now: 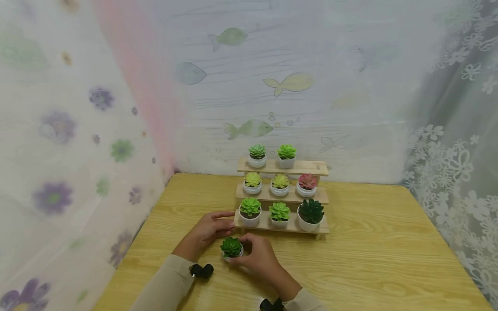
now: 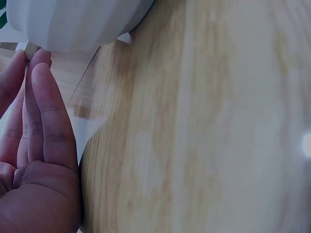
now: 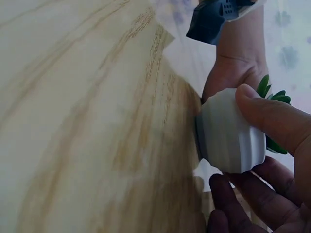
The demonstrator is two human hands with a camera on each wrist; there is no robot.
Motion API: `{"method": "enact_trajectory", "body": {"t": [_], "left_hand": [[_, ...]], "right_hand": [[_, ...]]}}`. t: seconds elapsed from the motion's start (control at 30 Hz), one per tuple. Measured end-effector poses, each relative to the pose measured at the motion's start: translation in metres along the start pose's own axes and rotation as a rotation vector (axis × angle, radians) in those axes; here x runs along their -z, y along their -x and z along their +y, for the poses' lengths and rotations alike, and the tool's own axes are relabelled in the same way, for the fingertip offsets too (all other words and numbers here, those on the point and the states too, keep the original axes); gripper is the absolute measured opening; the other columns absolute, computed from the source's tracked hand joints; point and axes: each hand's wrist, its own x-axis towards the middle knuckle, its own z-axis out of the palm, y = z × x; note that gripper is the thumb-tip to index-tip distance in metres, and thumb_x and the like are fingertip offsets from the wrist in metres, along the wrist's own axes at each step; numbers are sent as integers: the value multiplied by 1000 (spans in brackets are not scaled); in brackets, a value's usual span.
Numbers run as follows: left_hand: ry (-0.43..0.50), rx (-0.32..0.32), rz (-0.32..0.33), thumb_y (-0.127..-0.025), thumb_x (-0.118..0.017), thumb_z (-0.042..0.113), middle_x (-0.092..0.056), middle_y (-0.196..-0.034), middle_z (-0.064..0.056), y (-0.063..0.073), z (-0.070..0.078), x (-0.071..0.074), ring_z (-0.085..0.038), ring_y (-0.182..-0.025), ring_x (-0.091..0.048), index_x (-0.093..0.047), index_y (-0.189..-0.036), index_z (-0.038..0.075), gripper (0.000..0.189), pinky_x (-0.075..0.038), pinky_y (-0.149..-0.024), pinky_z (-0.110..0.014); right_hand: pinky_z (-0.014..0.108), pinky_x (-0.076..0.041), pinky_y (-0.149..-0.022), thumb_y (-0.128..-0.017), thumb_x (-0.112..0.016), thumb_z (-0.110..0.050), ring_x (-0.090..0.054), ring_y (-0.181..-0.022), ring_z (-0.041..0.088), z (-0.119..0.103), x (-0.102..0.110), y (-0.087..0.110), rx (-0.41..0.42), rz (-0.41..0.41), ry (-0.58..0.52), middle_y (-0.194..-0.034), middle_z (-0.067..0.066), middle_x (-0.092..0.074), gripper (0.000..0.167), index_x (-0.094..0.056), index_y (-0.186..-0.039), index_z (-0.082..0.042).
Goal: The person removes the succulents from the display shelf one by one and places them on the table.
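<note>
My right hand holds a small dark-green potted succulent, with thumb and fingers on either side of its ribbed white pot. The pot is upright, low over the table in front of the stand. At the left end of a three-tier wooden plant stand, my left hand pinches the bottom board between thumb and fingers. In the left wrist view, the board's wooden end shows at those fingertips, while the white pot looms above.
Several potted succulents stand on the tiers, among them a pink one and a large dark-green one. The wood-grain table reaches back to a curtain with fish drawings.
</note>
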Motion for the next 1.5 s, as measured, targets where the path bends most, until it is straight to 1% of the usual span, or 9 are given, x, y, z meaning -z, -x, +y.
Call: {"method": "enact_trajectory", "body": {"t": [0.07, 0.2, 0.3, 0.43, 0.73, 0.97, 1.07, 1.27, 1.5], "left_hand": [[7, 0, -3, -95, -74, 6, -79, -105, -9, -1, 0, 0, -19, -96, -77, -57, -147, 4, 55, -62, -79, -28], [4, 2, -11, -96, -74, 8, -79, -105, -9, -1, 1, 1, -18, -97, -77, -57, -148, 4, 55, -62, -79, -28], [-12, 3, -20, -96, -74, 10, -79, -105, -8, -1, 0, 1, -17, -97, -76, -56, -148, 4, 55, -61, -79, -27], [-21, -1, -24, -97, -74, 12, -79, -105, -8, 0, 0, 1, -17, -96, -76, -56, -148, 4, 55, -61, -78, -27], [-26, -10, -15, -96, -75, 12, -79, -107, -8, -3, -3, 2, -17, -98, -76, -59, -147, 6, 54, -61, -80, -27], [-37, -16, -22, -96, -74, 13, -76, -120, -10, -4, -4, 2, -21, -107, -74, -59, -147, 6, 53, -60, -89, -34], [-45, -21, -19, -96, -75, 14, -75, -122, -11, -3, -4, 2, -22, -108, -74, -59, -146, 7, 53, -60, -90, -35], [-55, -28, -18, -97, -74, 14, -76, -119, -9, -2, -3, 3, -20, -105, -74, -58, -147, 5, 53, -60, -88, -33], [-57, -31, -27, -97, -75, 15, -76, -118, -8, -4, -4, 3, -19, -103, -74, -58, -147, 4, 54, -60, -88, -33]], "right_hand": [[40, -55, -95, -72, -97, -35, -69, -108, 20, 0, -1, 0, 3, 3, -10, -111, -2, -76, 52, -76, -113, -12], [40, -55, -96, -73, -96, -37, -69, -110, 18, 1, -2, 1, -6, 6, -21, -113, -5, -76, 50, -76, -114, -16], [39, -54, -98, -73, -96, -40, -68, -111, 16, 3, -3, 1, -28, 1, -30, -113, -8, -76, 51, -76, -115, -18], [38, -54, -97, -72, -96, -41, -69, -112, 16, 4, -3, 0, -37, -1, -39, -113, -8, -76, 53, -76, -115, -18], [31, -57, -87, -72, -97, -34, -70, -99, 10, 3, -4, -4, -42, 33, -83, -107, -7, -76, 49, -76, -113, -17], [28, -58, -80, -73, -96, -31, -71, -94, 10, 3, -4, -8, -91, 32, -114, -107, -3, -76, 51, -75, -116, -14], [27, -58, -79, -73, -96, -30, -71, -93, 9, 3, -4, -10, -105, 27, -126, -108, -2, -77, 52, -75, -118, -12], [27, -59, -77, -74, -96, -30, -71, -92, 8, 4, -5, -13, -113, 31, -115, -108, -1, -77, 54, -75, -119, -11], [25, -57, -75, -73, -96, -31, -69, -89, 6, 3, -3, -14, -114, 46, -69, -107, -2, -77, 54, -76, -120, -11]]}}
